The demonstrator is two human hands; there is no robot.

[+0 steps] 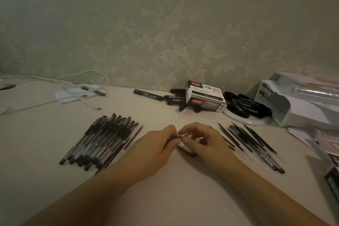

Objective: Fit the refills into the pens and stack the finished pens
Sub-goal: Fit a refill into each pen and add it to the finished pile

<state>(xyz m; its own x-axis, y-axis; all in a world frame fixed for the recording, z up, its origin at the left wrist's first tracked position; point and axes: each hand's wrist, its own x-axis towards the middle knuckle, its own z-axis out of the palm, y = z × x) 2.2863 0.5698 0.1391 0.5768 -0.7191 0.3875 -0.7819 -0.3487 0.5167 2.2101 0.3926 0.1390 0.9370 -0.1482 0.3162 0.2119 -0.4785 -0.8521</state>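
1. Because finished work needs a place of its own, the fanned stack of capped black-and-clear gel pens [100, 142] lies at the left on the pale beige table [165, 198], near the left hand.
2. The left hand [156, 145] rests low at the table's middle, fingers curled round a slim dark pen barrel [171, 138], apparently steadying it.
3. Meeting it, the right hand [200, 140] pinches the silvery metal tip [184, 135] at the barrel's end, likely seating or tightening it; I cannot tell how far home it sits.
4. Thin black refills and unfinished pens [251, 143] lie spread to the right, presumably within easy reach.
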